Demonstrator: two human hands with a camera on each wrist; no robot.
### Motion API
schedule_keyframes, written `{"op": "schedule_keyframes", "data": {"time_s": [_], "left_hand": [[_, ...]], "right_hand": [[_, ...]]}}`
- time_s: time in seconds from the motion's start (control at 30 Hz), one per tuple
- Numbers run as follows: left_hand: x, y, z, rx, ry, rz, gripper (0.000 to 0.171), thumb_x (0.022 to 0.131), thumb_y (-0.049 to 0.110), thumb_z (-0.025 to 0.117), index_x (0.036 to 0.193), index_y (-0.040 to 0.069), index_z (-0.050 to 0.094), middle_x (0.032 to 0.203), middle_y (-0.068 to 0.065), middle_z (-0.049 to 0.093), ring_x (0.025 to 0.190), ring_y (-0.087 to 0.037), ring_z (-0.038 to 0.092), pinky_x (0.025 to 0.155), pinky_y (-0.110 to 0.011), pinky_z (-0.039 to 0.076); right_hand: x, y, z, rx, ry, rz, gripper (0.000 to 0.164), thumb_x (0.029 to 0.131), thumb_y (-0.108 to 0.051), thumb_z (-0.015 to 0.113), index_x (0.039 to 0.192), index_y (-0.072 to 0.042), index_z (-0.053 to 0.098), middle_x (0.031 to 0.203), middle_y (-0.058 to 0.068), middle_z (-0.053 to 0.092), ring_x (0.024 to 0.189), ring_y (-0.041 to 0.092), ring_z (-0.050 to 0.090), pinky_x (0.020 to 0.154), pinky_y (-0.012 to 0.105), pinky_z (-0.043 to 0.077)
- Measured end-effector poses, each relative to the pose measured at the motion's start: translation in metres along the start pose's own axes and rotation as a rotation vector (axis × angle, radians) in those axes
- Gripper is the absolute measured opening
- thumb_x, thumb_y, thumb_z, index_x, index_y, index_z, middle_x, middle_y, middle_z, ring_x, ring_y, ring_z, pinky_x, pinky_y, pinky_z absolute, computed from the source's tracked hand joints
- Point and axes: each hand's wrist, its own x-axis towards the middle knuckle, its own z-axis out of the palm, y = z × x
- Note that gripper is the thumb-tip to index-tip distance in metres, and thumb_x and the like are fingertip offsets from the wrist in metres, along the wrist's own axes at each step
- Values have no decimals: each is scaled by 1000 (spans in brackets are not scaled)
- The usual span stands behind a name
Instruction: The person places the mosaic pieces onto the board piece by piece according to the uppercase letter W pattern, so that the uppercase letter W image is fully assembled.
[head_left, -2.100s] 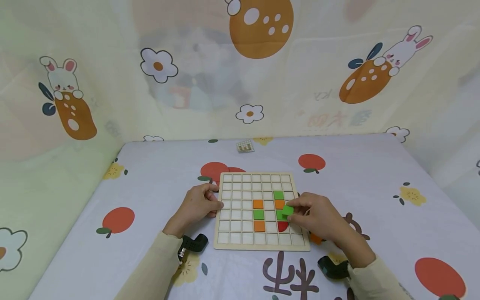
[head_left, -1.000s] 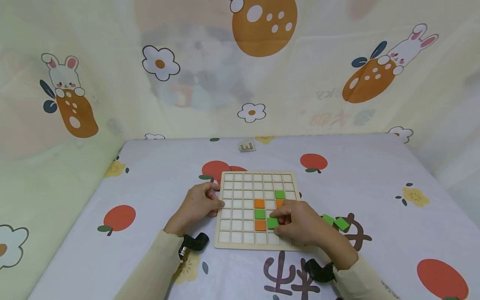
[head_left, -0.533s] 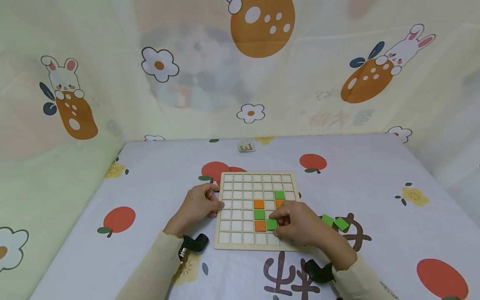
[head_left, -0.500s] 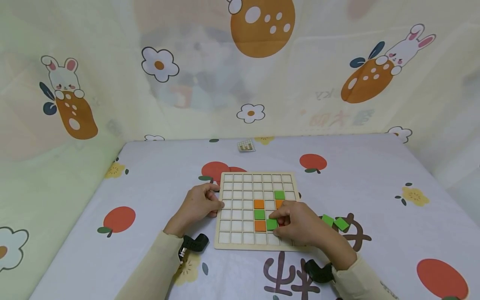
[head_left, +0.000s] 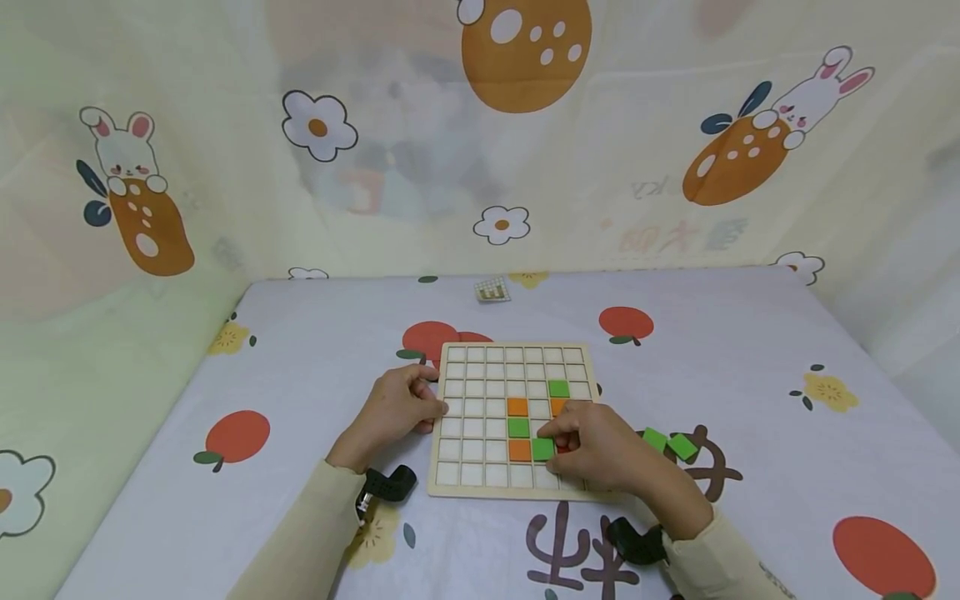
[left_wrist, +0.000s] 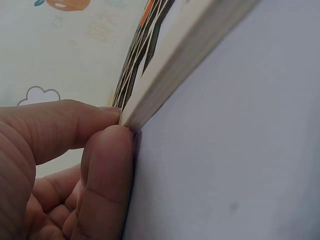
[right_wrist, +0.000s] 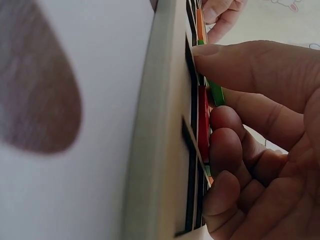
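Observation:
A wooden grid board (head_left: 467, 451) lies flat with square cells. My left hand (head_left: 392, 406) holds its left edge by thumb and index finger, and the left wrist view shows those fingertips on the board's rim (left_wrist: 165, 67). Over the board's lower right, my right hand (head_left: 602, 446) pinches a green tile (head_left: 542, 450) at a cell beside an orange tile (head_left: 519, 451). In the right wrist view this green tile (right_wrist: 216, 93) shows between thumb and index finger. A red tile (right_wrist: 203, 122) sits under the curled fingers.
Other tiles on the board include a green tile (head_left: 518, 427) and an orange tile (head_left: 517, 407) in one column, and a green tile (head_left: 558, 389) farther right. Two loose green tiles (head_left: 681, 447) lie right of the board. A small patterned card (head_left: 492, 290) lies at the back.
My right hand has carried the green tile leftward and nearer, to the cell beside the orange tile, and has stayed there for the last second. My left hand has not moved.

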Motion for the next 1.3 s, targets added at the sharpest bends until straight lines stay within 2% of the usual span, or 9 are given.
{"op": "schedule_keyframes", "data": {"time_s": [0.6, 0.83, 1.1, 1.3], "left_hand": [[0, 2, 0, 0, 3, -6, 48, 87, 4, 80, 131, -1, 63, 82, -8, 66, 59, -15, 63, 58, -25, 57], [-1, 2, 0, 9, 8, -11, 48, 87, 6, 81, 131, 0, 64, 83, -8, 66, 59, -15, 63, 58, -25, 58], [0, 0, 0, 16, 11, -14, 47, 87, 5, 81, 131, 0, 64, 82, -8, 66, 59, -15, 63, 58, -25, 57], [0, 1, -1, 16, 6, -1, 47, 87, 5, 80, 132, -1, 64, 82, -8, 66, 59, -14, 64, 58, -25, 57]], "right_hand": [[-1, -1, 0, -2, 3, 28, 35, 80, -9, 87, 114, -9, 81, 80, -2, 55, 78, 16, 51, 62, 26, 43], [-2, 1, -1, 17, 23, -14, 36, 81, -8, 86, 116, -6, 79, 83, -2, 57, 78, 16, 52, 62, 25, 45], [-7, 3, -10, 75, 77, -17, 38, 84, -11, 86, 121, -7, 77, 108, 1, 70, 93, 18, 61, 79, 31, 54], [-12, 5, -23, 82, 107, 14, 41, 86, -14, 85, 126, -10, 75, 113, 1, 70, 101, 22, 59, 77, 30, 52]]}}
